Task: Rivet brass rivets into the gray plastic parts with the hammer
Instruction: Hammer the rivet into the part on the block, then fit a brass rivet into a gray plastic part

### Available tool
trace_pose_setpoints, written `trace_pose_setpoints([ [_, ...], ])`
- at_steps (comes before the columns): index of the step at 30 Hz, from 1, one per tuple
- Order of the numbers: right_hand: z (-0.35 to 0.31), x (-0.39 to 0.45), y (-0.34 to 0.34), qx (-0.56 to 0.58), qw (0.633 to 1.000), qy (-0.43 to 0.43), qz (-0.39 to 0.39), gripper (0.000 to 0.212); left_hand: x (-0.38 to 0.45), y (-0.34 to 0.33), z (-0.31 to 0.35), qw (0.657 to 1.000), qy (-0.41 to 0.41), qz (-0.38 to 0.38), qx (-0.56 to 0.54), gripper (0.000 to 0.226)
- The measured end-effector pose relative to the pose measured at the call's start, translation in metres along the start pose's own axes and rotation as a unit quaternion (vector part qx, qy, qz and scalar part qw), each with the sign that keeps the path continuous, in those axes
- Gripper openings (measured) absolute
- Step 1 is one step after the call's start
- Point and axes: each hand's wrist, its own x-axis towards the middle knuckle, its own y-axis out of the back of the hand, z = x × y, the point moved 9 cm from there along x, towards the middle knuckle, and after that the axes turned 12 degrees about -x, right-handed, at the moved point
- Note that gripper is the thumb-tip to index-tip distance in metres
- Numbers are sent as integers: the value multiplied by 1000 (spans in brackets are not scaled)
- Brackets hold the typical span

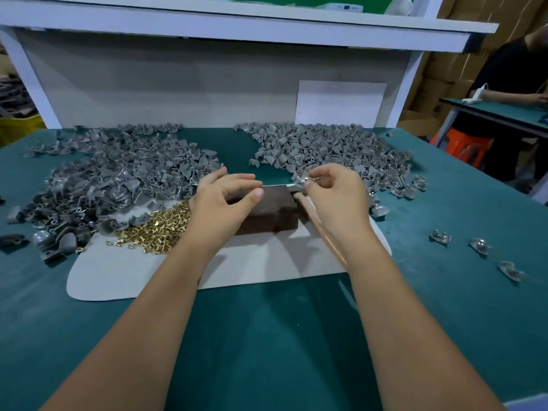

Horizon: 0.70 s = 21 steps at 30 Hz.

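Note:
A dark block (267,215) stands on a pale mat (142,274) in the middle of the green table. My left hand (221,200) hovers over the block's left side with fingers relaxed and nothing in it. My right hand (335,197) pinches a small gray plastic part (301,178) at the block's far right corner. The hammer (320,229) lies along the block's right side, its wooden handle passing under my right wrist. A heap of brass rivets (157,226) lies on the mat left of the block.
Two big heaps of gray plastic parts lie behind, one at the left (118,173) and one at the right (335,152). Three loose parts (479,246) lie at the right. A white shelf frame (207,84) backs the table. Another person (510,84) works at a far-right table.

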Motion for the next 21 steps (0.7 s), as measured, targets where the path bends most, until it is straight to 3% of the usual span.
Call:
trace_pose_setpoints([
  [3,36,14,31,-59,993,-93,49,27,2,4,1,1000,-10,25,9,9],
  [5,51,14,33,-117,985,-127,16,46,4,7,0,999,-8,41,13,11],
  [7,52,11,30,-169,978,-123,2,52,4,8,-2,999,-8,46,12,13],
  [11,8,-2,25,-285,956,-23,58,40,4,14,0,998,1,59,-14,16],
  [15,-70,-34,-16,-267,944,184,56,28,5,48,-8,987,48,147,-38,20],
  [18,-114,-53,-42,-245,923,289,64,23,5,83,-21,975,94,200,37,28],
  [21,-127,-62,-58,-193,930,307,59,27,5,101,-32,967,126,181,125,42],
])
